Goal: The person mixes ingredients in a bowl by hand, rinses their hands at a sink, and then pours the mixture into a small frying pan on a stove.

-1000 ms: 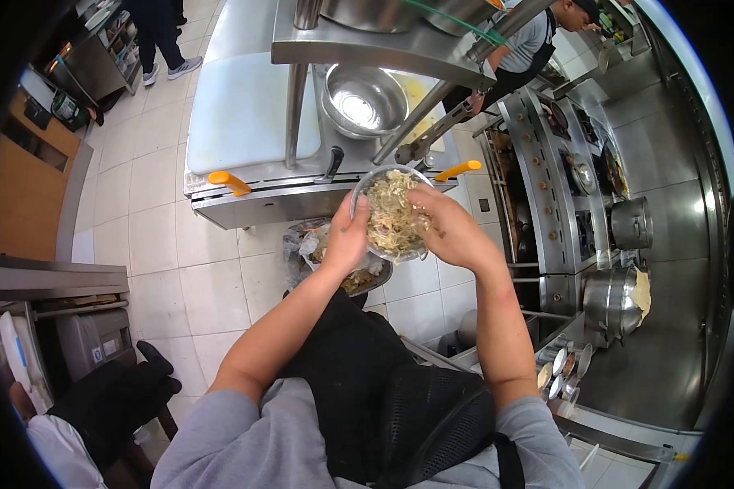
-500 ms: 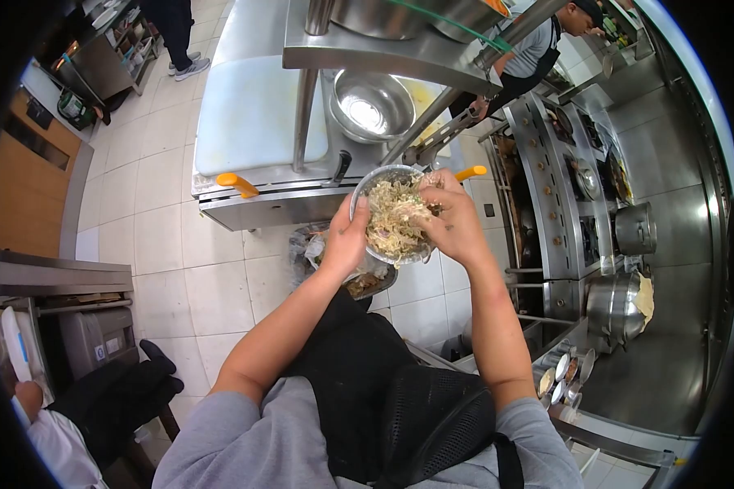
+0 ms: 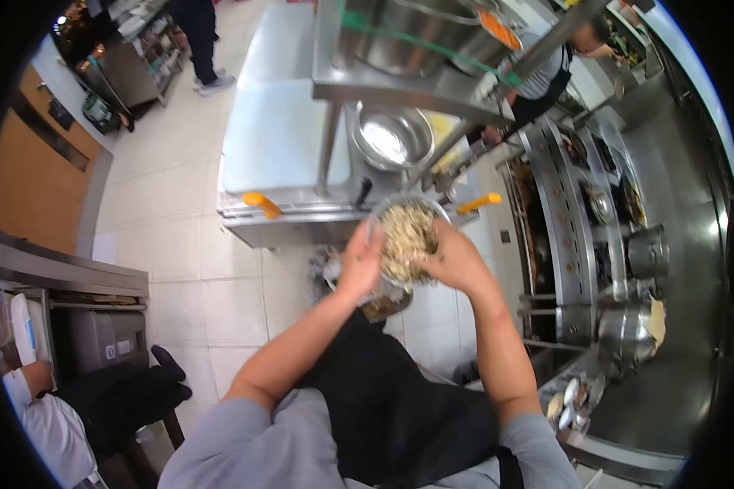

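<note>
A round metal bowl is held out in front of me, filled with a pale shredded mixture. My left hand grips its left side, thumb over the rim. On the right side, my right hand reaches in at the edge with its fingers curled against the mixture; the fingertips are blurred and partly hidden. Just beyond is the steel counter's front edge with two orange handles. An empty, larger metal bowl stands on the counter behind a shelf post.
A white cutting board covers the counter's left part, under a steel shelf. A stove with pots runs along the right. Below my hands is a bin. Other people are at upper right, upper left and lower left.
The view has shifted, so the counter and surroundings appear lower and further right. My right hand has moved from over the mixture toward the bowl's right side.
</note>
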Demonstrator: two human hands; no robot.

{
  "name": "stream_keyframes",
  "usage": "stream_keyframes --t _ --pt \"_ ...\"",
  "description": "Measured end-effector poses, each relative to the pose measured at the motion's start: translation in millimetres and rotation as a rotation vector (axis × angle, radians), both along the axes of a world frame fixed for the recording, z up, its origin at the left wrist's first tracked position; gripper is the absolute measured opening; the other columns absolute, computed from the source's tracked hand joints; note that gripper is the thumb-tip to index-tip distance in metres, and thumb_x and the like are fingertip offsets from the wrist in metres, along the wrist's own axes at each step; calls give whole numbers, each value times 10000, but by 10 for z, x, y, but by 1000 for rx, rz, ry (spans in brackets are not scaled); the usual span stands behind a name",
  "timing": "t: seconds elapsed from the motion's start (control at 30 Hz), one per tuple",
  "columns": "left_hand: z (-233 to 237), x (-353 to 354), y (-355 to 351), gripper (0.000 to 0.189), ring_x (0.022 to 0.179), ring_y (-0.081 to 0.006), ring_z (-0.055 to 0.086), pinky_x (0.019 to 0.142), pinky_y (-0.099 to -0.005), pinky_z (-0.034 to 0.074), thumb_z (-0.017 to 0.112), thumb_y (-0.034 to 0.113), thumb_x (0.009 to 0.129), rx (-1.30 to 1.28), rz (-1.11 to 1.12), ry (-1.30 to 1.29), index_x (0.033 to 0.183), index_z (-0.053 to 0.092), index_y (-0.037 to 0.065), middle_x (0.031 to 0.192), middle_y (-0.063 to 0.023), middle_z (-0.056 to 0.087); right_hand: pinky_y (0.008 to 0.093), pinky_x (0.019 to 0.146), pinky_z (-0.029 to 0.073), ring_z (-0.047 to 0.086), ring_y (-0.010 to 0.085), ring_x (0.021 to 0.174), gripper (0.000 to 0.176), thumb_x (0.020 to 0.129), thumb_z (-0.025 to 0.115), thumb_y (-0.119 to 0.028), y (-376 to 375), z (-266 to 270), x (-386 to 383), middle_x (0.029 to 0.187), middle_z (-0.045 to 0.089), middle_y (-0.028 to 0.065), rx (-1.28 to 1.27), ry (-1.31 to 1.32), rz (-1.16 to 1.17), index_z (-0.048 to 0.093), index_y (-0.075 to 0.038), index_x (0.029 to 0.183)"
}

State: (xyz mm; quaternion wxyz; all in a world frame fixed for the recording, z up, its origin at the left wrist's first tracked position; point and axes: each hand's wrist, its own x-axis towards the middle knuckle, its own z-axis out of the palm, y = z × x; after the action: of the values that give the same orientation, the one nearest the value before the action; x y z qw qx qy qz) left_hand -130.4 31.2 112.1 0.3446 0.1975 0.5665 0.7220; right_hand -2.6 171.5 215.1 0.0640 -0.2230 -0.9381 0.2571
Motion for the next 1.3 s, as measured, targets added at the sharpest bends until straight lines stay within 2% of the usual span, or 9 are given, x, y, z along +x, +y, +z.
stream_keyframes --t 0.13,0.33,0.6,0.77,0.83,0.87,1.0,1.1,1.3 --pt "-350 76 173 481 1263 -179 554 1121 -345 417 493 355 1131 -41 142 223 1463 534 10 1349 -113 638 467 1012 514 614 436 1244 875 698 902 -353 -76 -272 -284 1297 652 275 -99 70 -90 504 1 1391" --pt "-508 9 96 488 1258 -174 559 1108 -343 425 479 355 1135 12 0 29 1473 510 4 1335 -107 639 465 1005 514 636 444 1167 857 655 928 -390 -29 -328 -220 1244 653 275 19 -139 21 569 24 1314" --pt "-402 -82 61 454 1186 -171 594 1065 -339 458 465 353 1140 -11 -54 16 1417 560 6 1260 -97 668 436 989 513 661 412 1114 722 628 929 -297 -18 -414 -338 1136 689 243 -359 -10 58 628 23 1201" --pt "-476 -110 58 460 1176 -174 593 1064 -345 460 471 350 1137 58 -47 -114 1423 564 2 1256 -112 673 466 950 526 639 431 1112 660 623 909 -351 156 -242 -261 1172 673 228 -56 -105 298 695 -14 1149" --pt "-414 -160 11 459 1194 -214 603 1079 -357 455 471 334 1136 -115 -64 242 1431 559 -7 1270 -137 674 476 981 520 628 452 1137 784 629 893 -352 187 -327 -226 1200 656 250 7 -127 349 625 12 1269" --pt "-610 -78 87 439 1199 -354 626 1090 -415 437 500 353 1115 -274 97 331 1382 598 19 1272 -227 660 488 974 525 631 458 1133 821 636 884 -350 182 -498 -219 1193 657 253 17 -85 340 589 20 1307" --pt "-645 -95 66 442 1267 -288 601 1102 -385 449 493 295 1122 -274 -14 448 1400 559 -43 1342 -190 652 511 925 537 650 439 1087 792 683 847 -294 -71 -583 -123 1217 632 229 15 -121 116 533 -43 1365" --pt "-560 9 152 420 1179 -197 599 1061 -355 449 453 286 1139 -30 -108 35 1430 544 -3 1302 -126 654 508 896 545 657 428 1074 701 704 816 -238 -23 -507 -18 1214 625 211 52 -160 -21 565 -58 1334" --pt "-297 128 418 457 1236 -204 575 1089 -359 435 461 313 1140 -44 -217 24 1460 515 -10 1365 -120 626 467 908 553 660 423 1093 564 760 799 -183 198 -261 365 1286 627 183 101 80 -89 627 -51 1280"
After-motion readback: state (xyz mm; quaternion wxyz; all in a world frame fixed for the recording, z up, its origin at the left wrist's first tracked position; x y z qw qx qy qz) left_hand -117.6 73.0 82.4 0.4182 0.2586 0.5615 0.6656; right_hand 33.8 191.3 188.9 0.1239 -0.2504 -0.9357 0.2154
